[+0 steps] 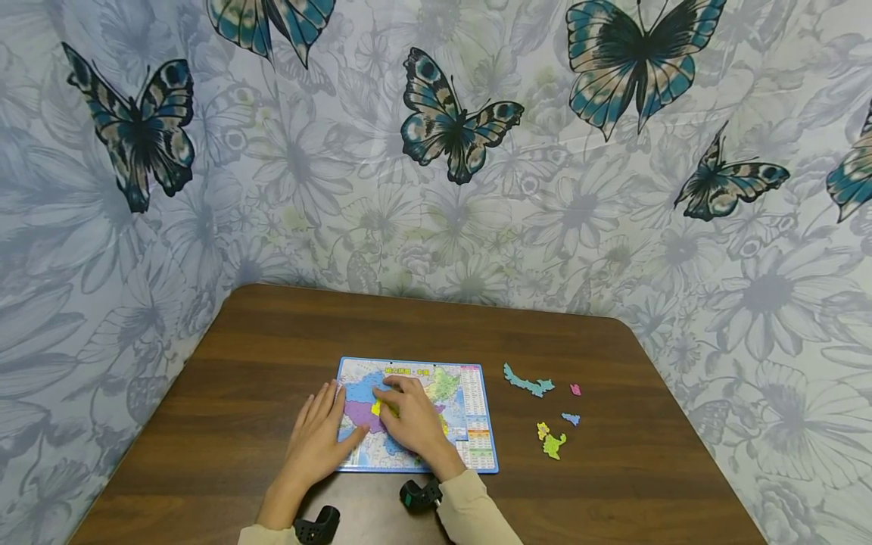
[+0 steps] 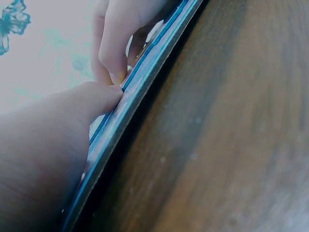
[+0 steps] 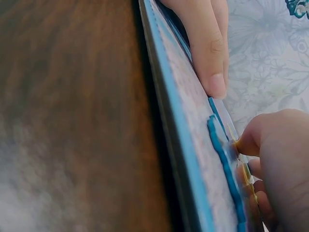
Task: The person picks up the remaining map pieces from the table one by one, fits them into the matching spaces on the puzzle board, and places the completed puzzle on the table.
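A map puzzle board [image 1: 482,446] with a blue rim lies on the table, coloured pieces set in it. My left hand [image 1: 316,439] rests on its left side, fingers straight and thumb reaching inward over a purple piece [image 1: 359,415]. Over the middle of the board, my right hand [image 1: 412,416] has bent fingers and pinches a small yellow puzzle piece [image 1: 376,408] at the surface. In the right wrist view, the right thumb [image 3: 251,137] touches a yellowish edge; the other fingertips are partly hidden. The left wrist view shows the left thumb [image 2: 104,99] close to the right fingertips.
Right of the board lie loose pieces: a long teal one [image 1: 527,382], a pink one [image 1: 575,390], a blue one [image 1: 571,418], a small yellow one [image 1: 542,431] and a lime one [image 1: 553,446]. The brown table [image 1: 272,333] meets a butterfly-patterned backdrop [image 1: 477,250].
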Motion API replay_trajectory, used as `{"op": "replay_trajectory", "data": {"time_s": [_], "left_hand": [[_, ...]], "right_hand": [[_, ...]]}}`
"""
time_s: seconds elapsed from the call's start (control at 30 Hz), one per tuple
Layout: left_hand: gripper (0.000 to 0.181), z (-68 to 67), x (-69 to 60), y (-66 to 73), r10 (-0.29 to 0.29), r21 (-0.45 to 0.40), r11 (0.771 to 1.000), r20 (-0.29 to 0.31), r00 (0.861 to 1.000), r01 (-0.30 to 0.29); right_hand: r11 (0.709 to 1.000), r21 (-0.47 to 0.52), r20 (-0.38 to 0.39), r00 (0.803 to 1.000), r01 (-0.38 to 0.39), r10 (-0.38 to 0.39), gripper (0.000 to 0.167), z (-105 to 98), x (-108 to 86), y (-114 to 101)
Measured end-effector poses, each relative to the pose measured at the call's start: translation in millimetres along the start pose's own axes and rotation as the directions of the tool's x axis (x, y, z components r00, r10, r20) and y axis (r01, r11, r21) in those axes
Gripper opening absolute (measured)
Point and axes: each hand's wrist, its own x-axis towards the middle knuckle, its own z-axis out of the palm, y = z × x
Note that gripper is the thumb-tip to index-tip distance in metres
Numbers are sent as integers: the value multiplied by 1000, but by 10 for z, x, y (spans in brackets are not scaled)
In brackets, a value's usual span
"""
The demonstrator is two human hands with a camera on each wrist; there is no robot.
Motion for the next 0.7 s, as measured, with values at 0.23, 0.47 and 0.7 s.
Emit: {"op": "replay_trajectory", "data": {"time_s": [0.23, 0.47, 0.7], "left_hand": [[85, -7, -3, 11, 1, -6, 1000, 2, 1000, -1], [86, -14, 8, 9, -4, -5, 1000, 4, 1000, 4], [86, -4, 3, 3, -6, -2, 1000, 6, 1000, 6]], "right_hand": [[1000, 10, -13, 1000, -4, 4, 30, 14, -4, 14], [1000, 23, -15, 1000, -16, 16, 31, 22, 10, 19], [998, 47, -15, 999, -28, 29, 31, 14, -4, 17]]}}
